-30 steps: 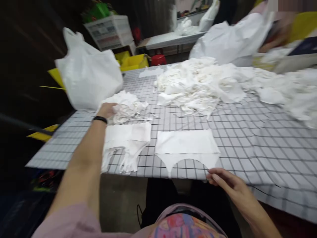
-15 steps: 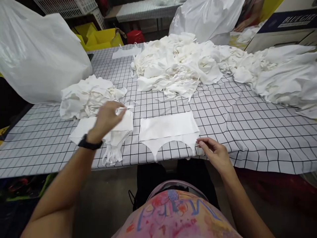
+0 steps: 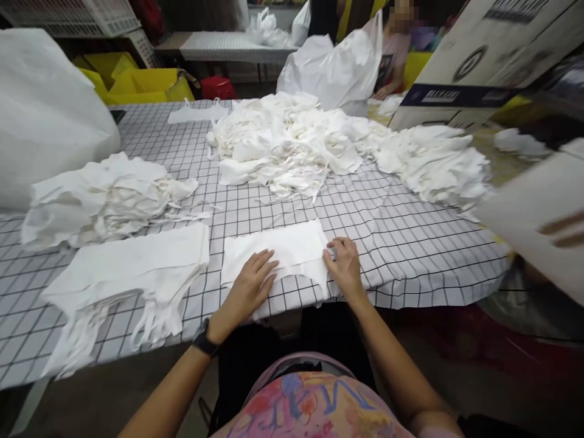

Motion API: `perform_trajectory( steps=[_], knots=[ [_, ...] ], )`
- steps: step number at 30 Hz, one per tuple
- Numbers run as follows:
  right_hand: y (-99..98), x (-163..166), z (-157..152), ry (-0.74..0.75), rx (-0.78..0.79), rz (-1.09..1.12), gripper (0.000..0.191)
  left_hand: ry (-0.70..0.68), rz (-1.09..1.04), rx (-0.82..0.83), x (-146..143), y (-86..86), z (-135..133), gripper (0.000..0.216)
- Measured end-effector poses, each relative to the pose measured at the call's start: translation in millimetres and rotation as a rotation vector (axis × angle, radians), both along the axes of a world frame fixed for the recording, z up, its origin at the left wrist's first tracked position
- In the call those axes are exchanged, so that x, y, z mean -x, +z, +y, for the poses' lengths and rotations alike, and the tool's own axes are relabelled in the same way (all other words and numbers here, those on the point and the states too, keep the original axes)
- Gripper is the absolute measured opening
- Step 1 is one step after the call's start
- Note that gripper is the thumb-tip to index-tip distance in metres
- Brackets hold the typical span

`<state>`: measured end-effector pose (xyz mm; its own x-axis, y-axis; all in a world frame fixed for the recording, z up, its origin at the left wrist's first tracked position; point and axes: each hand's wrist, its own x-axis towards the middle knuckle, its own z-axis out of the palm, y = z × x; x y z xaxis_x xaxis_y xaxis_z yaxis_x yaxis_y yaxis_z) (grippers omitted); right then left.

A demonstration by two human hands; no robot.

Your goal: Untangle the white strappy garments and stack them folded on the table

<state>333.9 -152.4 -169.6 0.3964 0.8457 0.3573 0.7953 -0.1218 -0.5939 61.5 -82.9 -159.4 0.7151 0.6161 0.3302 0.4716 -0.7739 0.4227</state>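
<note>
A white camisole top lies folded flat on the checked cloth in front of me, its strap side towards me. My left hand, with a dark band on the wrist, rests on its lower left part with the fingers stretched out. At its right edge, my right hand has bent fingers closed on the fabric. Left of these hands lies a neat stack of white camisole tops, straps hanging towards the table's front edge.
Behind the stack sits a loose heap of white garments. A larger pile fills the table's middle back, and another heap lies right. White plastic bags, a carton and a person are beyond. A blurred pale object stands right.
My left hand has left the stack and moved right onto the camisole top. My right hand has moved in along its right edge. The view has turned, showing more on the right.
</note>
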Motion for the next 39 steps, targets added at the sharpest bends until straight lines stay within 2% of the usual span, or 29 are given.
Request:
perform_trajectory(
  steps=[6, 11, 16, 24, 30, 39],
  knots=[
    [-6.2, 7.9, -4.5, -0.092, -0.061, 0.042, 0.019, 0.079, -0.114, -0.163, 26.7, -24.9, -7.1, 0.035],
    [-7.6, 27.9, -12.6, -0.088, -0.139, 0.05, 0.022, 0.164, -0.145, -0.213, 47.0, -33.3, -13.4, 0.042],
    [-14.3, 35.8, -12.5, -0.089, -0.169, -0.002, 0.022, 0.197, -0.188, -0.213, 54.1, -40.5, -21.2, 0.048],
    [-16.6, 36.8, -14.0, -0.108, -0.186, -0.021, 0.023, 0.187, -0.251, -0.222, 53.9, -46.2, -22.9, 0.051],
    [-17.2, 37.6, -14.0, -0.116, -0.214, -0.025, 0.024, 0.2, -0.27, -0.249, 55.1, -51.1, -22.5, 0.045],
    [-9.3, 34.9, -15.6, -0.093, -0.246, -0.005, 0.023, 0.208, -0.242, -0.241, 53.2, -45.0, -25.4, 0.038]
  ],
)
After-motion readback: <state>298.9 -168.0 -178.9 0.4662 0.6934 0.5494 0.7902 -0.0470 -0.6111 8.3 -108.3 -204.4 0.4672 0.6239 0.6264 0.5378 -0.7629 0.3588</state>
